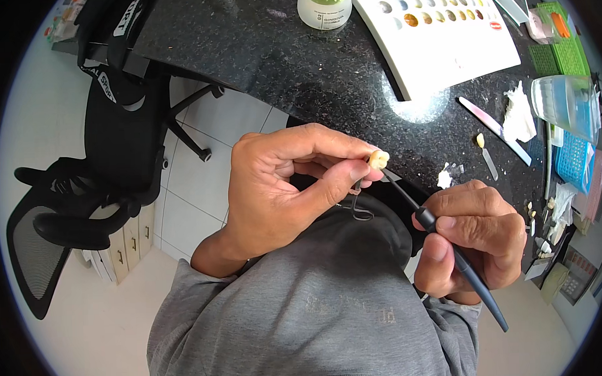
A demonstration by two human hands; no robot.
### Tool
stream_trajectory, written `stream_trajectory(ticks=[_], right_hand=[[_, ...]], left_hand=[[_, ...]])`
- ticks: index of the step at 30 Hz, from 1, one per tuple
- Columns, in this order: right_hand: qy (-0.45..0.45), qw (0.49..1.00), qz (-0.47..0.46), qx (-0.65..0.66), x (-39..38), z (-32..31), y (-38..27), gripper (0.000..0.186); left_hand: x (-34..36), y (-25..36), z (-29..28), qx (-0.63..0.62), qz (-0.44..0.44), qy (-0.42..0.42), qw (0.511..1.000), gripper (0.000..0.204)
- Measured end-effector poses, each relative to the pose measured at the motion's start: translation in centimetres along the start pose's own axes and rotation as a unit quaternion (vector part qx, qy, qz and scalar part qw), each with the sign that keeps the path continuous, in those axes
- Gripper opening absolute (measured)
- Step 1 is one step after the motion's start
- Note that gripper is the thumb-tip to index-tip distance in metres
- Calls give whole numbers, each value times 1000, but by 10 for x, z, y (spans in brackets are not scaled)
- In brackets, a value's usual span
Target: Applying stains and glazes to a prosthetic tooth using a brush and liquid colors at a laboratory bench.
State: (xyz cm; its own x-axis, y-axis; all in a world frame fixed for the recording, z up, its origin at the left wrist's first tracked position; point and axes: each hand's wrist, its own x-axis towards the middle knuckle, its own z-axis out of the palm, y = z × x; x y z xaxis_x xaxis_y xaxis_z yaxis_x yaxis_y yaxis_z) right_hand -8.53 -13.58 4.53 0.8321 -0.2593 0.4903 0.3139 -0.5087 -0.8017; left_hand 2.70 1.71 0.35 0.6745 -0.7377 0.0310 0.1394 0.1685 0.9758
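Note:
My left hand (294,178) pinches a small cream-coloured dental crown (379,160) between thumb and fingertips, above the table's near edge. Below that thumb hangs a thin dark looped piece (362,216); I cannot tell what it belongs to. My right hand (478,238) is closed pen-like round a slim brush (475,284) with a dark handle. Its thin dark tip reaches up and left to the underside of the crown; whether they touch is hard to tell.
On the black speckled table (243,51) stand a white palette (452,57) with coloured wells and a green-lidded jar (324,9). To the right lie a nail file (494,129), crumpled tissue (518,114), a small spatula (489,161), a clear container (563,102) and a blue basket (574,158). An office chair (123,128) is left.

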Motion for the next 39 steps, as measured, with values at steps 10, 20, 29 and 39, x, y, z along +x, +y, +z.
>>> stream_trajectory(ticks=[10,20,29,39], right_hand=[[-2,1000,-11,-9,-1,-1,0,25],[-1,1000,-14,-4,4,0,1,25],[42,999,17,-8,4,-23,-8,31],[8,987,143,-77,78,-55,12,20]], left_hand=[[-1,-2,-1,6,12,1,1000,8],[2,2,3,-18,-23,24,999,10],[-3,-1,0,-42,-52,23,997,11],[-2,-3,-7,-6,-40,-28,999,20]])
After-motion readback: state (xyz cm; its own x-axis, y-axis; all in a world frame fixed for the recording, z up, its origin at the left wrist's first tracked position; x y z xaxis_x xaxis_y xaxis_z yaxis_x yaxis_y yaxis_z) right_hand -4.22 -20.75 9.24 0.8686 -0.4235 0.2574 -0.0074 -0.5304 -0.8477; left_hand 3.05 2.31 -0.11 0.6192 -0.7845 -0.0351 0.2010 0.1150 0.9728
